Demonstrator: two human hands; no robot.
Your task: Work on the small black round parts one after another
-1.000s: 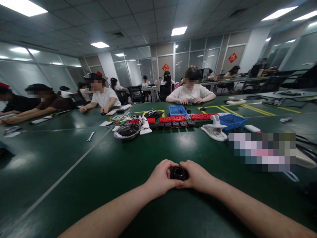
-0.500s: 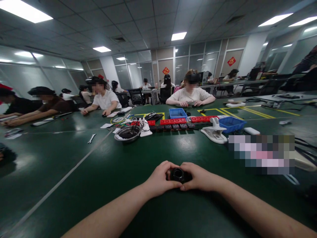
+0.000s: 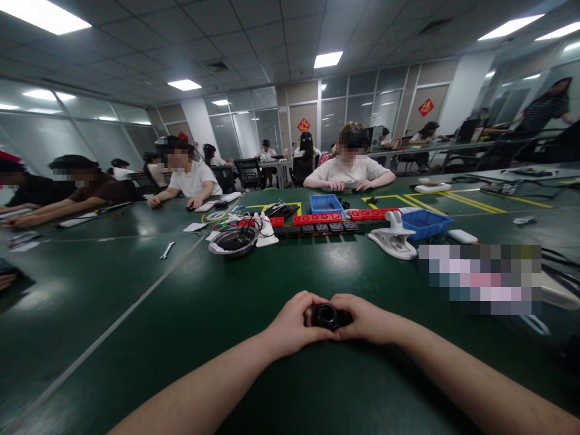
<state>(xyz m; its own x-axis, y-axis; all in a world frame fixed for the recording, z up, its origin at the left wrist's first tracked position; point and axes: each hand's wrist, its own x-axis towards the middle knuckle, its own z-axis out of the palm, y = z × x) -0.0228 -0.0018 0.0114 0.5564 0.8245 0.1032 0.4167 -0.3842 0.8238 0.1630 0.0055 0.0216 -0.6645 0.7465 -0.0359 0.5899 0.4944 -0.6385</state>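
Note:
A small black object with a round, ringed opening faces me between my two hands, low over the green table. My left hand is curled around its left side, fingers behind and thumb in front. From the right, my right hand wraps it in the same manner, and the thumb tips meet in front of it. Much of the object is covered by my fingers, so its exact kind does not show.
Ahead stand a metal bowl with black cables, red socket strips, a white clip stand and blue bins. A wrench lies at left. Across the table a person handles something small.
My hands keep the same hold on the black object, with my right thumb shifted only slightly. At the far right, a standing person in a striped top has come further into view.

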